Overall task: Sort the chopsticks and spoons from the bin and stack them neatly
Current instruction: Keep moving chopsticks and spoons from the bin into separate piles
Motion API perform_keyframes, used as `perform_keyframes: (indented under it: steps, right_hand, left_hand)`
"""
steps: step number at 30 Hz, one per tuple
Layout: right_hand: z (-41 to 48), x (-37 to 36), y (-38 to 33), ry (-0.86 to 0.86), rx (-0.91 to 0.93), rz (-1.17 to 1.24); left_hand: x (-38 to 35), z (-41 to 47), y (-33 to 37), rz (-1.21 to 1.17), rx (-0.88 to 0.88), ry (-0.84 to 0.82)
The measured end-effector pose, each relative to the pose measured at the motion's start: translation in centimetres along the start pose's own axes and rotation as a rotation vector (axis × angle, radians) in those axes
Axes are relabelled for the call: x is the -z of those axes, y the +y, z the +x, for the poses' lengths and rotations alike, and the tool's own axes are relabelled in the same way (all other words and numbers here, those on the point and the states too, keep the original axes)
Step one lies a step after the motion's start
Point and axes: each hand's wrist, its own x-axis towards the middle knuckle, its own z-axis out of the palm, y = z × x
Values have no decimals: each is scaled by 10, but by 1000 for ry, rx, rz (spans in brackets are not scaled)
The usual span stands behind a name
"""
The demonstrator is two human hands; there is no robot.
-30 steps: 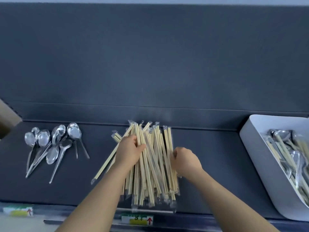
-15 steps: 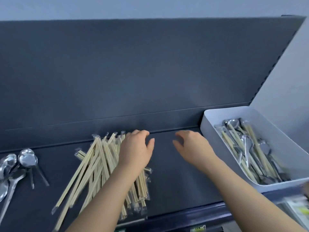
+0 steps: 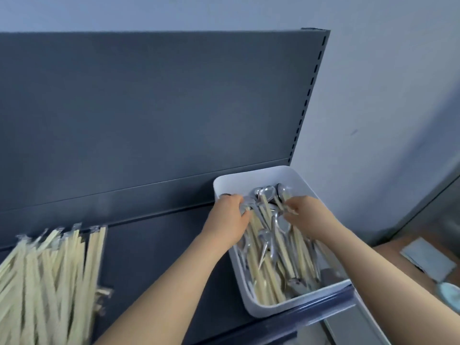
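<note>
1. The shelf [image 3: 161,245] carries everything; the sorted chopstick pile [image 3: 49,282] lies well left of both hands.
2. The bin [image 3: 251,181] sits under both hands, its long axis running away from me.
3. Chopsticks [image 3: 263,265] and spoons [image 3: 267,192] lie lengthwise inside.
4. My left hand [image 3: 229,216] seems to curl on one of the spoons at the far-left corner. My right hand [image 3: 305,212] pinches chopsticks just beside it.

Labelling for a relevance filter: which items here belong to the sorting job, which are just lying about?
Job: white bin, chopsticks and spoons mixed in it, sorted chopstick pile on the shelf, left hand, right hand.
Lying about: grey sheet, pale blue object, both right of the shelf.
</note>
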Motion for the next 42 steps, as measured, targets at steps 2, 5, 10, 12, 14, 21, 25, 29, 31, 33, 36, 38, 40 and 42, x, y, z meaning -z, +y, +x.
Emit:
perform_keyframes:
  steps: [2,5,10,12,14,21,25,29,31,33,36,38,40,42]
  right_hand:
    - [14,-2,17,-55,31,-3]
    - [34,-10,29,-129,97,-3]
    - [55,-22,32,-224,152,-17]
    - [62,-26,34,-237,150,-27]
    - [69,-28,37,-237,147,-22]
    - [97,-15,35,-144,169,100]
    - [101,-20,36,-273,195,8]
    - [98,-20,39,-285,214,11]
    - [94,-19,38,-317,223,-35]
    - [90,-21,38,-339,237,-82]
    - [85,-25,40,-339,260,-114]
    - [82,-19,39,-310,283,-78]
    - [81,-8,37,-254,299,32]
    - [82,4,33,-182,314,118]
  left_hand:
    - [-18,21,8,79,72,-64]
    - [-36,46,14,177,234,-132]
    - [-45,63,15,308,444,-233]
    - [-48,66,15,277,533,-268]
    - [-51,69,14,271,563,-256]
    - [-47,75,7,223,457,-168]
    - [-49,75,1,227,432,-45]
    - [-52,75,1,159,419,58]
    - [-51,73,2,90,386,112]
    - [-48,71,6,40,340,170]
    - [-44,65,9,-29,258,267]
    - [-40,62,13,-92,230,330]
    - [-35,59,16,-130,199,399]
    - [-28,57,21,-131,151,476]
